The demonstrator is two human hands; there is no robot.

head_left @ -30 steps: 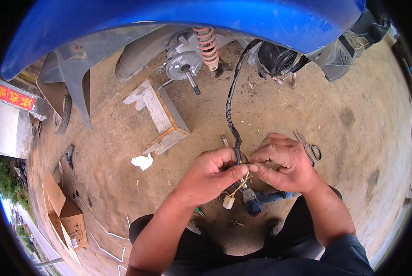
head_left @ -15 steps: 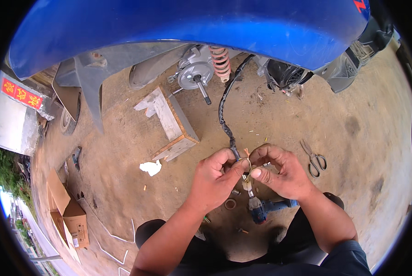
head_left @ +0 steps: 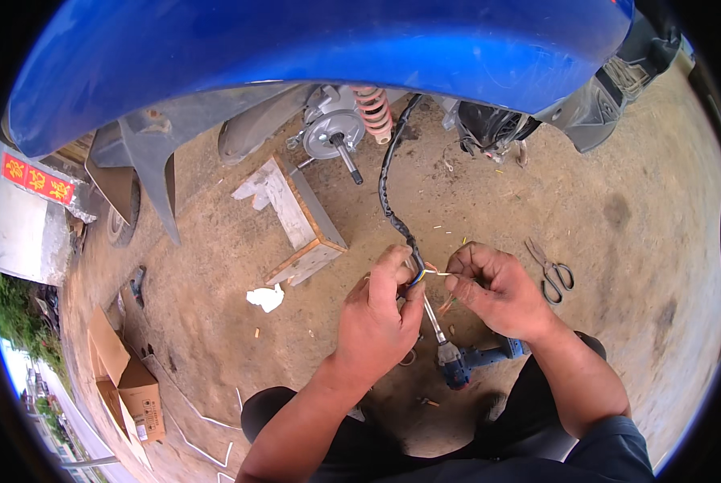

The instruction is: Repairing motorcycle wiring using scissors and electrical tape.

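A black-wrapped wiring harness point(head_left: 387, 181) hangs down from under the blue body panel point(head_left: 336, 48) of a motor scooter. My left hand point(head_left: 380, 310) grips its lower end, where blue, yellow and copper-coloured wires come out. My right hand point(head_left: 493, 286) pinches a thin pale yellow wire point(head_left: 437, 274) between thumb and forefinger, held out to the right of the harness end. More loose wire ends point(head_left: 447, 304) show below the right fingers. Beneath my hands, a blue power driver point(head_left: 465, 362) with a long silver socket bit point(head_left: 434, 320) lies on the ground.
Scissors point(head_left: 552, 274) lie to the right of my right hand. A wooden box frame point(head_left: 304, 225) stands left of the harness, near a white scrap point(head_left: 265, 298). Under the panel are a red coil spring point(head_left: 374, 113) and a hub with a shaft point(head_left: 340, 141). An open cardboard box point(head_left: 139, 402) stands at lower left.
My hands have moved apart slightly. The right one now draws a pale wire out to the side, where before both sets of fingers met at the wires. The view has shifted a little.
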